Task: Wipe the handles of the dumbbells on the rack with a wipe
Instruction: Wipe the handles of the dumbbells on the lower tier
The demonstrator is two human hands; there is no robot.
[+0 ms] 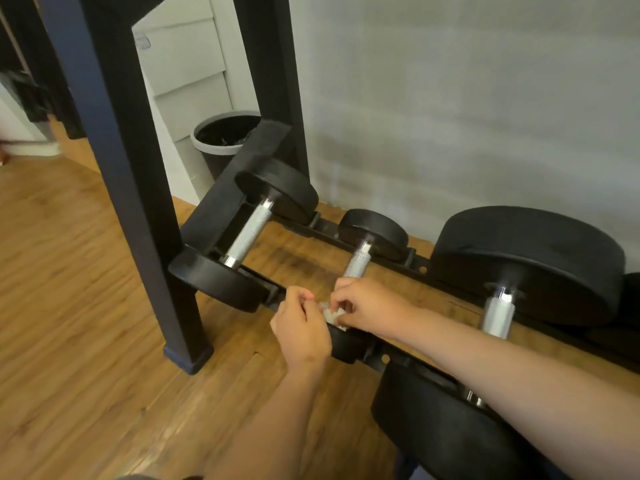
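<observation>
Dumbbells (277, 192) lie across the low rack (417, 266). At far left a black upright post (138, 202) stands before a lined bin (221, 140). Your left hand (301, 327) and right hand (367, 306) both pinch the crumpled white wipe (334, 315) over the middle dumbbell (374, 233), hiding the near part of its handle (358, 263); the largest dumbbell (526, 265) sits rightmost.

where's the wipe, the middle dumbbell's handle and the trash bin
wipe (333, 315): head view, crumpled white middle
middle dumbbell's handle (358, 262): head view, knurled metal section
trash bin (204, 145): head view, grey front rim

Head view, looking down — close over rack (420, 268)
</observation>
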